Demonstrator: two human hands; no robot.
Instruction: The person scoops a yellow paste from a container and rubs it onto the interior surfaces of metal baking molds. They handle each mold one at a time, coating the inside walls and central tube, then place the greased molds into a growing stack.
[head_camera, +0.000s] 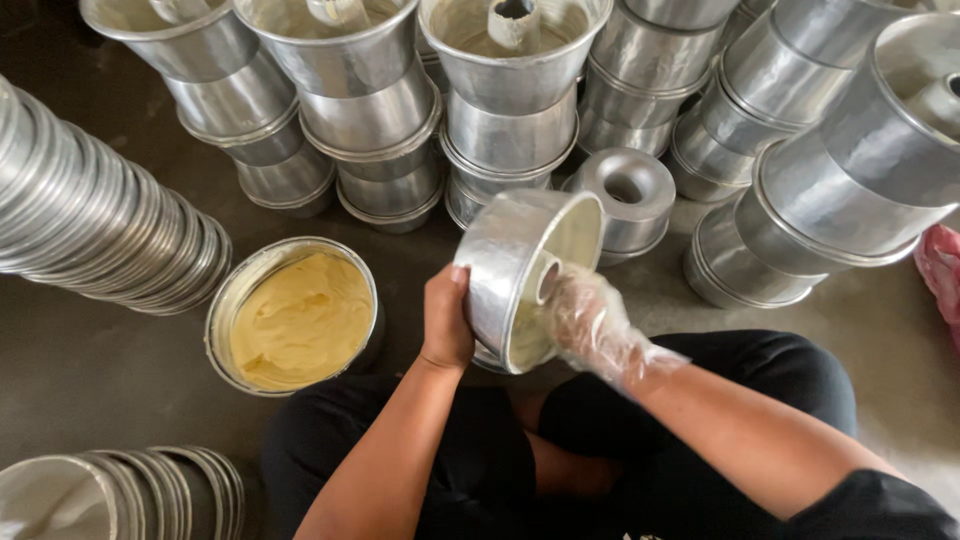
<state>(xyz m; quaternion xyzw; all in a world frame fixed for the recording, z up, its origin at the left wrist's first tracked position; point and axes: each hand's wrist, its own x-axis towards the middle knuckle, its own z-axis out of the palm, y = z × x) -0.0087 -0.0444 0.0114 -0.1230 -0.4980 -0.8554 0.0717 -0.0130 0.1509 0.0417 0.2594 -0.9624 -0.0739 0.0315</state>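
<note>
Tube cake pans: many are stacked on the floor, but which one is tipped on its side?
The tube pan gripped by the bare left hand, with the gloved right hand inside it.

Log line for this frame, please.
left hand: grips tube pan outside | right hand: plastic-gloved, inside pan | yellow paste tin: floor, left

Bare grey floor (90, 370), dull and smudged.
Stacked metal tins (380, 130) crowd it; soft even light, no walls visible.

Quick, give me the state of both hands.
Left hand: closed on the outside of the tube pan.
Right hand: in a clear plastic glove, inside the pan; grip cannot be told.
</note>
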